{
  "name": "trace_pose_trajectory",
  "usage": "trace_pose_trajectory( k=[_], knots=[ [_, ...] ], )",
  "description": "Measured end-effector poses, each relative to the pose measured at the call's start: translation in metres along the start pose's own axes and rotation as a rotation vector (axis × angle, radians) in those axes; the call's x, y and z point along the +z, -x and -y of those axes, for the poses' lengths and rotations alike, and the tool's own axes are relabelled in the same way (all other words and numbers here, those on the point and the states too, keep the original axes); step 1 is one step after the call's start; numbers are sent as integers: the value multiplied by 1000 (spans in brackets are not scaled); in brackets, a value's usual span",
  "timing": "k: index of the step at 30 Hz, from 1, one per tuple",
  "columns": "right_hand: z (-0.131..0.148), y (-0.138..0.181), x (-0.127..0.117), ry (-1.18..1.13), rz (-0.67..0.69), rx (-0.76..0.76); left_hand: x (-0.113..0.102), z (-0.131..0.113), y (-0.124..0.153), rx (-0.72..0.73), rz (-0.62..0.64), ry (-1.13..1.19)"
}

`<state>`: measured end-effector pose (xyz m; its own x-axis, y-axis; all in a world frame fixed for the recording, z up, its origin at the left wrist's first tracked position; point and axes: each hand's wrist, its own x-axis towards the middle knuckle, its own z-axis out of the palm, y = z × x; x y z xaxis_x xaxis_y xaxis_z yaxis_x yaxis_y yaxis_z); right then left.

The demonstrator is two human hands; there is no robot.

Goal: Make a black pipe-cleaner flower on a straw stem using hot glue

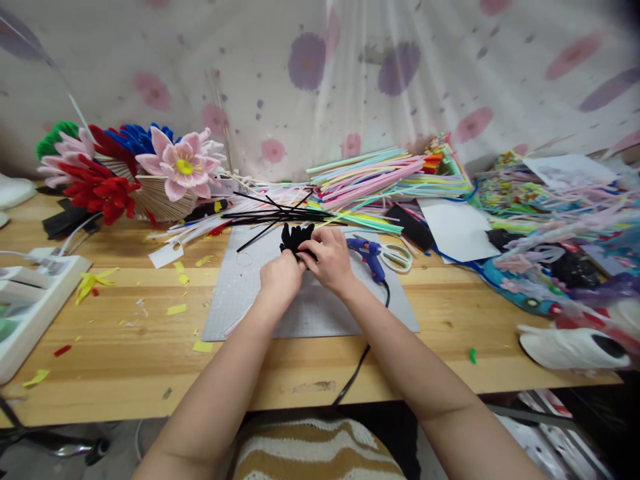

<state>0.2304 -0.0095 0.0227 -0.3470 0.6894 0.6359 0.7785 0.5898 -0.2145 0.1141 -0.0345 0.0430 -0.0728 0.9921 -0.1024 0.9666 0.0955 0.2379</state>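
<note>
A black pipe-cleaner flower (296,237) with several looped petals is held up over the grey cutting mat (320,313). My left hand (281,275) is closed around its lower end. From the right, my right hand (330,257) pinches the flower's side, its fingertips close to the left hand's. The spot where the fingers meet hides the flower's base. Just beyond the hands lie loose black pipe cleaners (275,216). To the right of my right hand are a blue glue gun (369,255) and white-handled scissors (397,258).
Finished pipe-cleaner flowers (183,163) stand at the back left. Bundles of pastel pipe cleaners (375,180) lie along the back. A white power strip (40,307) sits on the left, a white spool (573,348) on the right. The glue gun's cord (357,373) drops over the front edge.
</note>
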Motion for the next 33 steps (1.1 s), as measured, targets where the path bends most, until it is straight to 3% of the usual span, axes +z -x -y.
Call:
trace_pose_trajectory(
  k=[11, 15, 18, 22, 28, 33],
  knots=[
    [-4, -9, 1, 65, 72, -103, -1, 0, -3, 64, -23, -72],
    [-9, 2, -1, 73, 23, -114, -5, 1, -3, 25, 14, -25],
    [-13, 13, -8, 69, -87, -107, -7, 3, -3, -14, 27, 23],
    [-12, 20, -16, 28, -276, -41, -6, 5, -5, -38, 36, 118],
    [-6, 23, -11, -174, -365, 38, -2, 8, -10, -81, 18, 245],
    [-10, 26, 2, -430, -387, 342, 3, 14, -16, -113, -48, 421]
  ],
)
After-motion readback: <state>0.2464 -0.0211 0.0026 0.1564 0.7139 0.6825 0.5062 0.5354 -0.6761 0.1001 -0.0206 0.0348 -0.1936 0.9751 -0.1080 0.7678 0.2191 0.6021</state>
